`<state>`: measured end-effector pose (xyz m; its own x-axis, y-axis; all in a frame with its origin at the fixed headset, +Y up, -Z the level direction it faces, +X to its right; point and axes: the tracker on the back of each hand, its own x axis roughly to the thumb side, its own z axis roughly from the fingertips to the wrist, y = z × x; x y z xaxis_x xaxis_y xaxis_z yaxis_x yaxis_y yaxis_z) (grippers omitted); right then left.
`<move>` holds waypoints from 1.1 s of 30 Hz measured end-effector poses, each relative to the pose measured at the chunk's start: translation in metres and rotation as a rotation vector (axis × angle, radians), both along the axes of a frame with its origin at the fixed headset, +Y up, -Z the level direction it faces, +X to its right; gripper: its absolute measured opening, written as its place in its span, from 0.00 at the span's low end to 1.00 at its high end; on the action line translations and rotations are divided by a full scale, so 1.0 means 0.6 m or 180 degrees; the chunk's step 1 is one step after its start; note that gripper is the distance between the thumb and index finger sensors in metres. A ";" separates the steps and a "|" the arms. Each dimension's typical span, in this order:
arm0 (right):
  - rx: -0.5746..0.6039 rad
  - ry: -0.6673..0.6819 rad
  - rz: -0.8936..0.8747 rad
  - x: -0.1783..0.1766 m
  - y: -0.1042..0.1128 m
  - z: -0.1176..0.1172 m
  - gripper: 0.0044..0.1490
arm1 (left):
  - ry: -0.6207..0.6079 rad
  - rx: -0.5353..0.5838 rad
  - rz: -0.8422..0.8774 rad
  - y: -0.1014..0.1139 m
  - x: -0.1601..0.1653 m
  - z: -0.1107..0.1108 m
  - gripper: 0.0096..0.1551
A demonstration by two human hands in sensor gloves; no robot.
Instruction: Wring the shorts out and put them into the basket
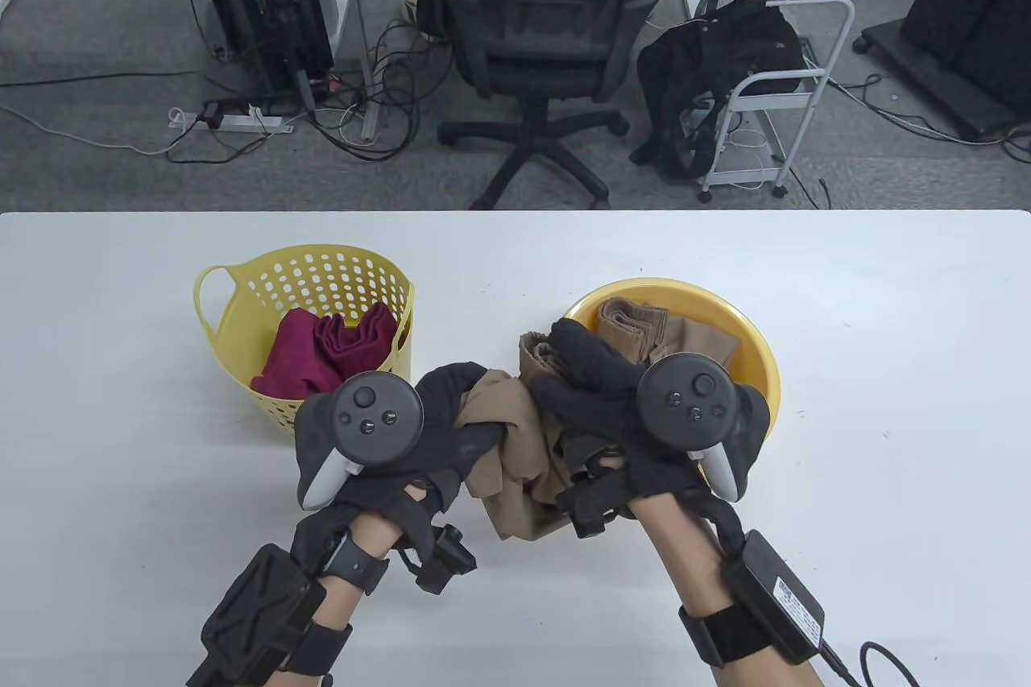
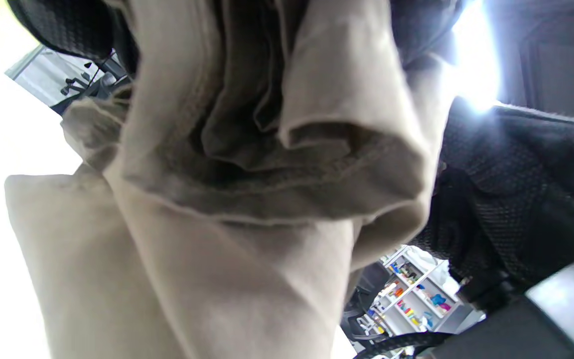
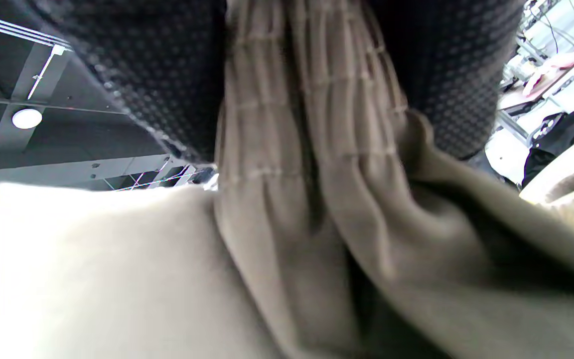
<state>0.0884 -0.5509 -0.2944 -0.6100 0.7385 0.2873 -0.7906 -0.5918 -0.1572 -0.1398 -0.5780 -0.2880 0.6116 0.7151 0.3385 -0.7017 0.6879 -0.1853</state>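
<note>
Both hands clamped on the tan shorts [image 1: 515, 445]
Bunched cloth is gripped tight by left hand [image 1: 419, 429] and right hand [image 1: 612, 405]; no readable writing.

Grey carpet [image 1: 97, 147], black office chair [image 1: 540, 35], white table [image 1: 886, 437], cables.

Your fingers [image 1: 483, 436] were buried in the bunched tan shorts [image 1: 507, 429], your forearms ran off the bottom edge, and both wrist views showed only blurred cloth.
</note>
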 end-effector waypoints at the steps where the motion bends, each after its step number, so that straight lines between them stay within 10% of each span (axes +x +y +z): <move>1: -0.0034 0.0035 -0.0039 -0.002 -0.001 0.000 0.37 | -0.0015 -0.0033 0.0064 -0.002 0.000 0.000 0.34; 11: -0.0104 0.0123 -0.0208 -0.016 -0.006 0.004 0.34 | -0.0494 -0.0228 0.0640 -0.021 0.006 0.008 0.47; 18: -0.0156 0.0182 -0.0353 -0.028 -0.007 0.011 0.35 | -0.0890 -0.0134 0.0688 -0.024 0.019 0.014 0.74; 33: -0.0296 0.0707 -0.0699 -0.044 -0.009 0.032 0.34 | -0.0266 0.0360 0.0237 -0.018 0.017 0.022 0.82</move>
